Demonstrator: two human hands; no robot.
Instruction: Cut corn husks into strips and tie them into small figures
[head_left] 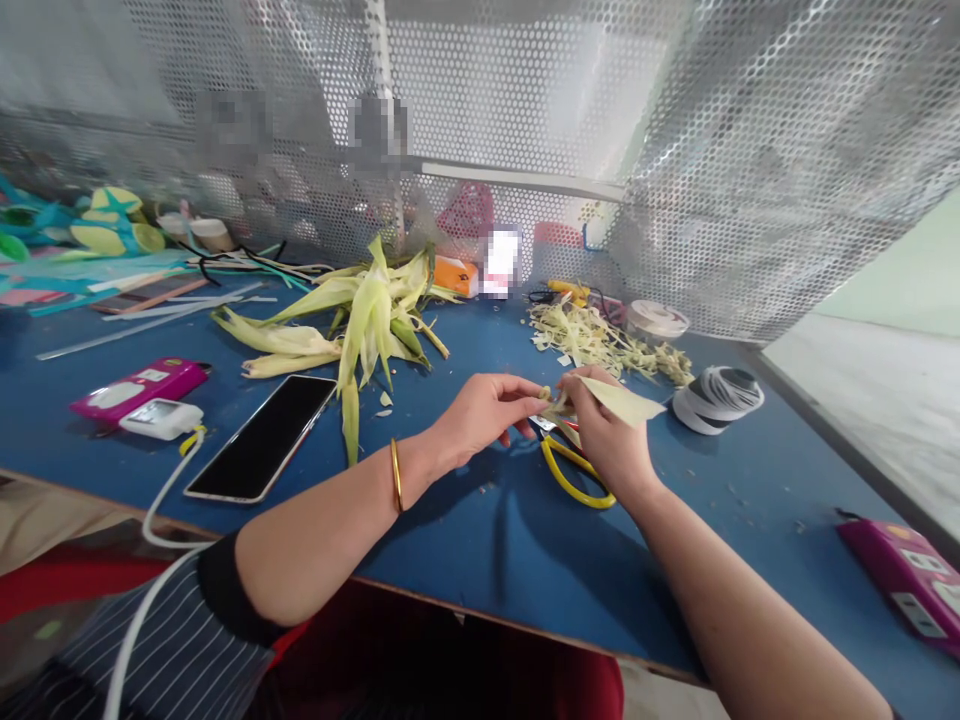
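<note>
Just above the blue table, my left hand [491,410] and my right hand [611,440] meet over a strip of pale corn husk [619,400]. Its broad end sticks out to the right, past my right hand. My left thumb and fingertips pinch the narrow, twisted end. My right fingers are closed round the husk near the same spot. Below my hands lie scissors [576,485] with yellow handles, their blades partly hidden by my fingers. A heap of green and pale corn husks [375,310] lies beyond my left hand, and husk scraps [592,340] lie beyond my right.
A black phone [262,440], a magenta power bank [142,388] and a small white device [161,418] with a cable lie left. A thread spool [718,400] and tape roll [656,319] stand right. Another magenta power bank [907,580] lies near the right edge. Perforated metal [510,100] rises behind.
</note>
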